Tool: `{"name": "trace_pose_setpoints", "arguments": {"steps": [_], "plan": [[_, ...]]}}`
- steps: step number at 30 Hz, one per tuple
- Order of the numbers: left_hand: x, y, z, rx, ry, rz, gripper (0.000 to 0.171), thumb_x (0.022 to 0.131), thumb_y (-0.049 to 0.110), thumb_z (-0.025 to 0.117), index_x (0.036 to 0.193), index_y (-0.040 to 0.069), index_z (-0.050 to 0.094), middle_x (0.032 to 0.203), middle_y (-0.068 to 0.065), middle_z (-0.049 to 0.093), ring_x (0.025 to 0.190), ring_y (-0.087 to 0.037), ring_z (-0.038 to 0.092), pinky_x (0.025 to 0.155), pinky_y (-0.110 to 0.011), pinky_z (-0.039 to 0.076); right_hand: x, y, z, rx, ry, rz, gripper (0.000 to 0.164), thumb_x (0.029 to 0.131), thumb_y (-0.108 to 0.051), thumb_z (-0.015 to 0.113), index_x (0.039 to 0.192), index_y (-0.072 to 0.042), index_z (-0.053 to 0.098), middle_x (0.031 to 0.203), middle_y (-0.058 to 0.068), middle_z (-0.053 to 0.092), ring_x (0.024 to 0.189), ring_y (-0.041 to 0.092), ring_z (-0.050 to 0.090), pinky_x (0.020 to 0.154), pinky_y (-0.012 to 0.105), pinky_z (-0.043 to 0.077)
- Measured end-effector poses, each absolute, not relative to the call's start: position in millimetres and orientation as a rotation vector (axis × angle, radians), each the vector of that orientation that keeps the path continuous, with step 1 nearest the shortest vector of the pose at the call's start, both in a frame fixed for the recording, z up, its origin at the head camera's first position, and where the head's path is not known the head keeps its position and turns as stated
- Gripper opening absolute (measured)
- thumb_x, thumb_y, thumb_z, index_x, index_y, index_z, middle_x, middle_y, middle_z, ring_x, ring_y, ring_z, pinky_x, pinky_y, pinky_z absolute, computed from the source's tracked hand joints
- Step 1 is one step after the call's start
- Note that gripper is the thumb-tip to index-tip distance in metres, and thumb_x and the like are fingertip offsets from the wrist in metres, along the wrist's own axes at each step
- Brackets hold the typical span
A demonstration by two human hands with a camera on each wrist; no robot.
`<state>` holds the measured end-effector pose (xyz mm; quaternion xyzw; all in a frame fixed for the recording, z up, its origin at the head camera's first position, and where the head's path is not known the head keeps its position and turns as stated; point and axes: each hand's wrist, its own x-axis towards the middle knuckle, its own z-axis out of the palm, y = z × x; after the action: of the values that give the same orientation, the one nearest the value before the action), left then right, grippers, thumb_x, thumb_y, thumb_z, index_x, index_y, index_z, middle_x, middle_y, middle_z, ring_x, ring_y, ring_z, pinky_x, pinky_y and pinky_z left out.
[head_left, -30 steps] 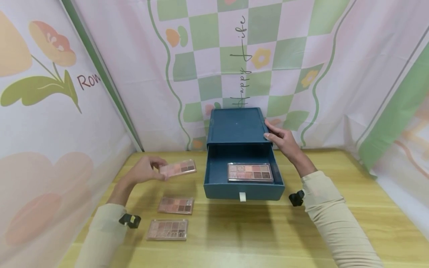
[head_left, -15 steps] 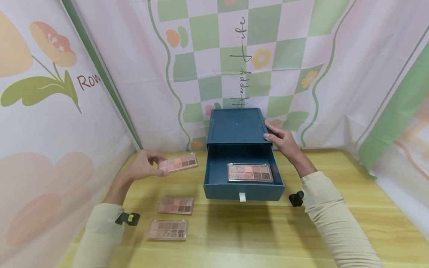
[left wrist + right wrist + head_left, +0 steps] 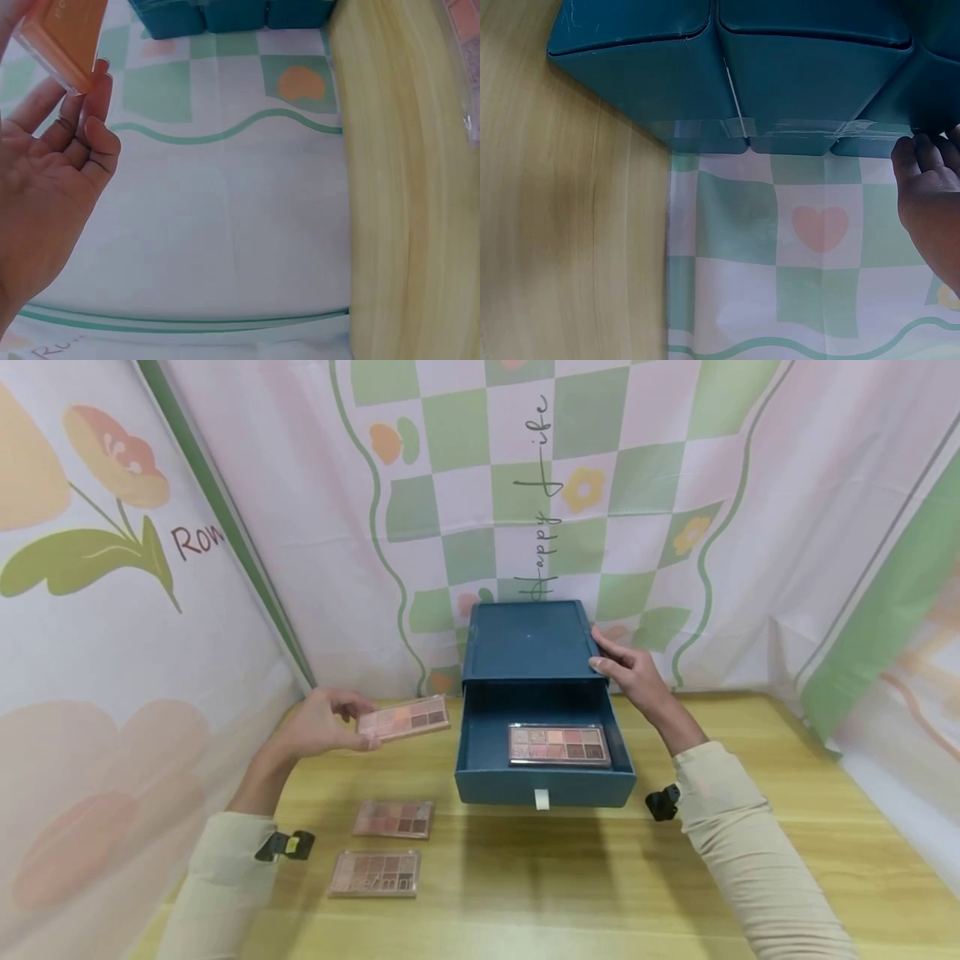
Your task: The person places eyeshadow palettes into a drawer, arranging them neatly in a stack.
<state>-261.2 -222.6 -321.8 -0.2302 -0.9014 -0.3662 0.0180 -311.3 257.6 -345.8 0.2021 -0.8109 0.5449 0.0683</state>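
Note:
My left hand (image 3: 322, 725) pinches the left end of an eyeshadow palette (image 3: 403, 718) between thumb and fingers, holding it tilted above the table, left of a dark teal drawer box (image 3: 529, 642). In the left wrist view the palette's orange-brown underside (image 3: 71, 34) shows. The box's top drawer (image 3: 544, 789) is pulled out, a white pull tab on its front. Another palette (image 3: 559, 745) lies inside, toward the right wall. My right hand (image 3: 637, 681) rests its thumb and fingers on the box's right side; the right wrist view shows the bent fingers against that side.
Two more palettes, one farther back (image 3: 393, 819) and one nearer (image 3: 374, 873), lie on the wooden table (image 3: 540, 893) at the left. The right wrist view shows stacked teal units (image 3: 810, 82) joined with clear tape. A patterned curtain (image 3: 465, 485) hangs behind the box.
The left hand has lifted its palette slightly up and to the right, closer to the drawer. The right hand, the box and the other palettes have stayed in place.

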Motion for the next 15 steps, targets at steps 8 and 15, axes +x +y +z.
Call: {"name": "trace_pose_setpoints", "arguments": {"steps": [8,15], "plan": [[-258,-215,-313,-0.767,-2.779,-1.14,0.037,0.068,0.022,0.088,0.101,0.009,0.078,0.096,-0.008,0.075,0.088,-0.021,0.059,0.079,-0.033,0.048,-311,257,-345,0.607,-2.451,1.647,0.061,0.106,-0.026,0.05,0.159,-0.008,0.027,0.17,0.01,0.021,0.158,0.032,0.019,0.097,-0.004,0.033],[-255,-211,-308,-0.813,-2.753,-1.15,0.04,0.067,0.02,0.089,0.104,0.008,0.078,0.098,-0.008,0.076,0.088,-0.02,0.059,0.08,-0.03,0.048,-312,258,-346,0.604,-2.448,1.648,0.061,0.106,-0.026,0.051,0.159,-0.009,0.027,0.17,0.01,0.021,0.157,0.032,0.019,0.097,-0.004,0.033]]}}
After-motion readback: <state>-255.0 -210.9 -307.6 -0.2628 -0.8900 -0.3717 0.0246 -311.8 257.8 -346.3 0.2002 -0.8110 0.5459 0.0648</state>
